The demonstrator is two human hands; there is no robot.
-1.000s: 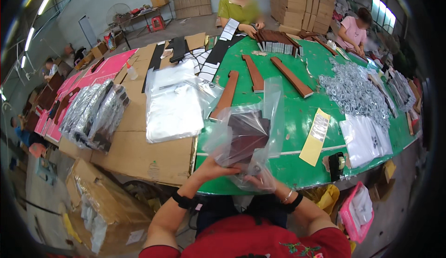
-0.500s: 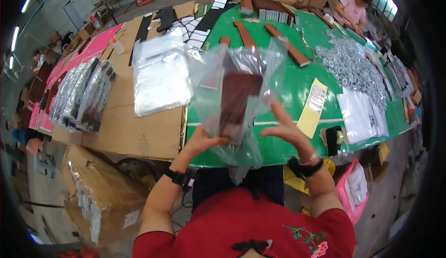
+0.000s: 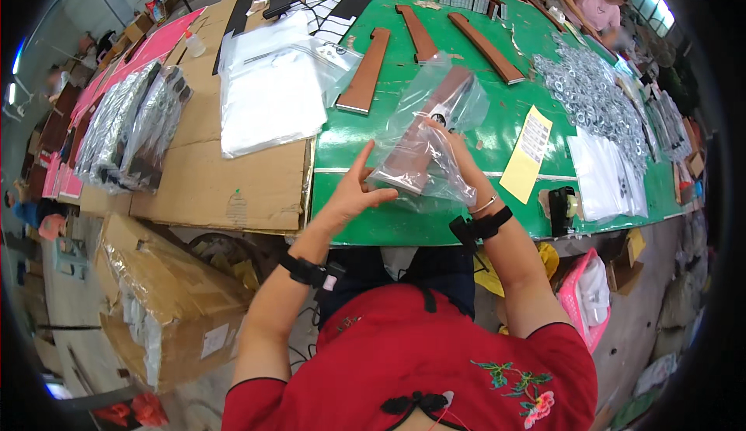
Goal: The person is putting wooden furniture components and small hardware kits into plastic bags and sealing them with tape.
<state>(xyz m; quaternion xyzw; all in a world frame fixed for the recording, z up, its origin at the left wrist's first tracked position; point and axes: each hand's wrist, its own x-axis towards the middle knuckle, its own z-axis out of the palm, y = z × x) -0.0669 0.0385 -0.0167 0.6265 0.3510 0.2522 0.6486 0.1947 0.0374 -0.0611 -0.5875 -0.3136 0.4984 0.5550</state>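
Counted on the desk (image 3: 365, 225): one bagged brown piece (image 3: 410, 158), three unbagged brown pieces (image 3: 365, 74) beyond it, one yellow sheet (image 3: 519, 176), one tape dispenser (image 3: 559, 212), one squeeze bottle (image 3: 194, 45), one heap of metal rings (image 3: 592, 101)

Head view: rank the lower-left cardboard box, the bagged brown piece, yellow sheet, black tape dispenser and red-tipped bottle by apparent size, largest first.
1. Cardboard box
2. Bagged brown piece
3. Yellow sheet
4. Black tape dispenser
5. Red-tipped bottle
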